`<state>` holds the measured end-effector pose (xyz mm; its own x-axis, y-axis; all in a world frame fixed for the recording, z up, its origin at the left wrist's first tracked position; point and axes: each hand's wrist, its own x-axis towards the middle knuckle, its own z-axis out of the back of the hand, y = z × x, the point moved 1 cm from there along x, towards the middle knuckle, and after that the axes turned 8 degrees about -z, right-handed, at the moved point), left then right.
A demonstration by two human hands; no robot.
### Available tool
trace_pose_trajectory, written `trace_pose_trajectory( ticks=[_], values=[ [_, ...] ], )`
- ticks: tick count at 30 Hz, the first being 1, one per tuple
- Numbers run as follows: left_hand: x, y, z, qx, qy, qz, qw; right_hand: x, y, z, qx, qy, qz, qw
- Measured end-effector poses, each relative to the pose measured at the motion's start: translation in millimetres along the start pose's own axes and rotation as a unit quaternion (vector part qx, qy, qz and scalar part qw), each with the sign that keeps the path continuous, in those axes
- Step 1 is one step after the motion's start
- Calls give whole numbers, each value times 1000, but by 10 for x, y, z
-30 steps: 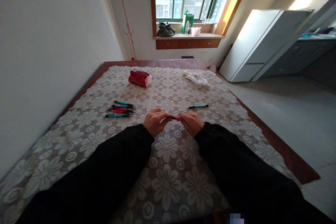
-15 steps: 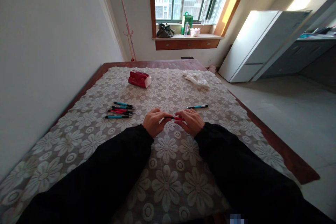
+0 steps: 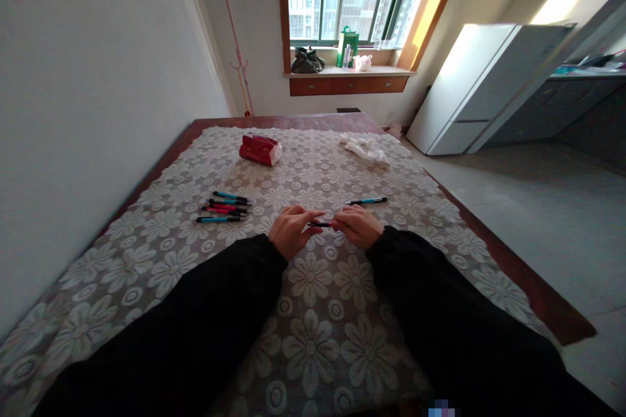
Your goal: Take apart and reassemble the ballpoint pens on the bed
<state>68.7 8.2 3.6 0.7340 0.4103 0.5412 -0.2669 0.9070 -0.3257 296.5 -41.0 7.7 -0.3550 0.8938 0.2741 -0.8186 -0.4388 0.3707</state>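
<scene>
Over the middle of the lace-covered table, a red-and-black pen (image 3: 321,225) lies level between my two hands. My right hand (image 3: 359,226) pinches its red part, and the rest of that end is hidden behind the fingers. My left hand (image 3: 292,229) is at the black end, its thumb and forefinger parted around it with a gap above the pen. To the left lie several pens in a loose row, among them a blue pen (image 3: 218,219) and a red pen (image 3: 227,207). Just beyond my right hand rests another blue pen (image 3: 368,201).
A red tissue pack (image 3: 260,150) sits on the lace tablecloth (image 3: 311,345) toward the far left. Farther right is a crumpled white plastic bag (image 3: 366,151). A wall (image 3: 98,78) runs along the table's left side; a white fridge (image 3: 462,88) stands beyond the right edge.
My left forefinger has lifted and parted from the thumb, baring more of the pen's black end. The right fingers now cover more of the red part. The other pens are unmoved.
</scene>
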Motion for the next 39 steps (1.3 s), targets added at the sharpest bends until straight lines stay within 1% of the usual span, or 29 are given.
trace_pose_trajectory(
  ticks=[1,3,5,6,7,8,9,10,11,13,15,17,19,24,27,29,31,34,37,39],
  values=[
    [19,-8,17,16,16,18,1000,-5,-106,58,0,5,10,1000],
    [81,-16,107,54,37,49,997,-35,-351,206,-25,-23,1,999],
    [163,5,284,103,63,82,989,-88,-586,345,-59,-56,-32,996],
    [203,34,401,125,91,102,983,-117,-680,395,-75,-61,-45,994],
    [234,77,532,137,132,125,974,-144,-755,427,-90,-62,-55,993],
    [253,135,671,136,187,150,961,-167,-809,443,-103,-60,-63,991],
    [257,208,813,135,242,187,943,-185,-844,443,-114,-56,-69,989],
    [247,292,953,140,288,220,921,-197,-866,431,-122,-54,-75,988],
    [226,383,1084,156,321,246,901,-204,-877,412,-128,-52,-79,987],
    [161,571,1292,195,358,288,867,-207,-886,366,-133,-47,-85,986],
    [86,735,1402,213,387,316,840,-204,-897,327,-130,-41,-89,987],
    [26,855,1430,225,403,339,820,-198,-916,304,-116,-34,-90,989],
    [-13,930,1407,227,410,349,811,-192,-938,291,-95,-28,-92,991],
    [-41,994,1335,216,396,325,831,-186,-956,279,-79,-27,-117,990],
    [-27,990,1315,205,400,331,830,-192,-929,280,-81,-36,-133,987],
    [-12,976,1302,187,422,338,820,-194,-899,281,-86,-55,-134,986],
    [5,960,1295,179,440,344,810,-192,-865,285,-88,-90,-125,984],
    [20,951,1299,193,456,348,797,-181,-819,297,-86,-139,-112,980],
    [33,958,1324,217,473,348,780,-167,-774,317,-84,-155,-93,980],
    [58,929,1338,218,486,329,780,-156,-736,334,-85,-169,-80,979]
  ],
)
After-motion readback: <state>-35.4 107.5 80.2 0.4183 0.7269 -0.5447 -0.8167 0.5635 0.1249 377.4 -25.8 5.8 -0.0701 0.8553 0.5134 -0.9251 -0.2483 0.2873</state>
